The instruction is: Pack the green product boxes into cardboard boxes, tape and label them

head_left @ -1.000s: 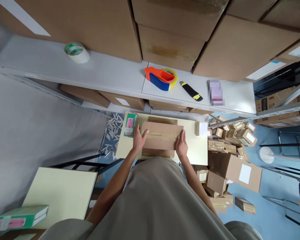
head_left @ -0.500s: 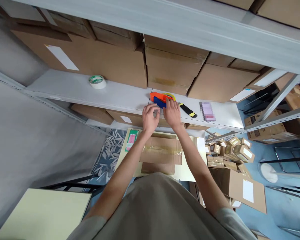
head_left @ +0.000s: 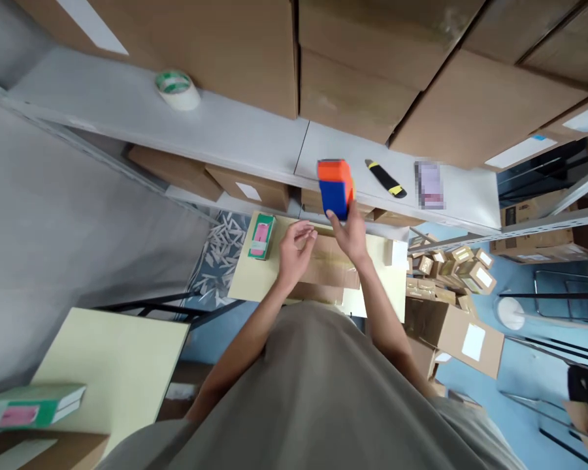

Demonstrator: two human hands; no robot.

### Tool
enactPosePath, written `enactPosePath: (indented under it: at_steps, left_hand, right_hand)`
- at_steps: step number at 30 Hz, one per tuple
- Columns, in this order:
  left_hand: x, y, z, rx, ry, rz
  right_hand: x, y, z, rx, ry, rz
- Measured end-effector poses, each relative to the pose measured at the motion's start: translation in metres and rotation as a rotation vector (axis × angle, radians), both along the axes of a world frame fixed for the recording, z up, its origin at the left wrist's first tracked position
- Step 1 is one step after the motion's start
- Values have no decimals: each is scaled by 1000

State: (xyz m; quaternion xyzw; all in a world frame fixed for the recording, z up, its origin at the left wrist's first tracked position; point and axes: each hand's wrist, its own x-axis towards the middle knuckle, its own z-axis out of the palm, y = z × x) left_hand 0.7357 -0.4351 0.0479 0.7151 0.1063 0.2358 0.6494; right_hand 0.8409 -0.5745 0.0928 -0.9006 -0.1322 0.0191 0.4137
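My right hand (head_left: 353, 236) grips an orange and blue tape dispenser (head_left: 336, 187) by its lower end and holds it in the air in front of the grey shelf (head_left: 225, 134). My left hand (head_left: 294, 251) hovers beside it with curled fingers that hold nothing, just above a flat cardboard box (head_left: 330, 271). The box lies on a pale yellow table (head_left: 379, 290), sealed with clear tape.
A green and pink box (head_left: 261, 236) stands at the table's left corner. On the shelf lie a tape roll (head_left: 176, 88) and a black and yellow utility knife (head_left: 386, 179) under big cartons (head_left: 353, 78). Several small parcels (head_left: 451, 307) pile on the floor at right.
Both hands left the cardboard box and reached up to the shelf. My right hand took the tape dispenser and has brought it down off the shelf; my left hand has come down with it.
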Motion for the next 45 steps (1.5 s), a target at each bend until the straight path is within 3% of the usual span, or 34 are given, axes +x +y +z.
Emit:
enactPosePath:
  at_steps: [4, 7, 11, 17, 21, 26, 31, 37, 41, 45]
  left_hand:
    - [-57, -18, 3, -15, 104, -65]
    - [-84, -24, 4, 37, 157, -134]
    - [-96, -18, 2, 125, 205, -217]
    - [-93, -6, 2, 192, 292, -325]
    - [-77, 8, 6, 10, 328, -271]
    - [-52, 38, 20, -237, 380, -407]
    - [-43, 51, 40, -246, 407, -489]
    - [-50, 56, 58, -166, 423, -610]
    - [-51, 58, 55, -183, 438, -575]
    - [-46, 58, 36, -236, 450, -617]
  right_hand:
    - [-97, -27, -21, 494, 349, -16]
    - [-134, -32, -35, 633, 485, -65]
    - [-141, -36, -48, 649, 593, -8]
    - [-134, -48, -58, 659, 716, 7]
    - [-138, -59, -47, 610, 792, 146]
    - [-148, -72, -30, 420, 807, 294]
    - [-154, -75, -24, 273, 709, 363]
    - [-158, -79, -10, 99, 604, 398]
    - [-158, -80, -4, 19, 546, 392]
    - [-155, -79, -5, -7, 559, 377]
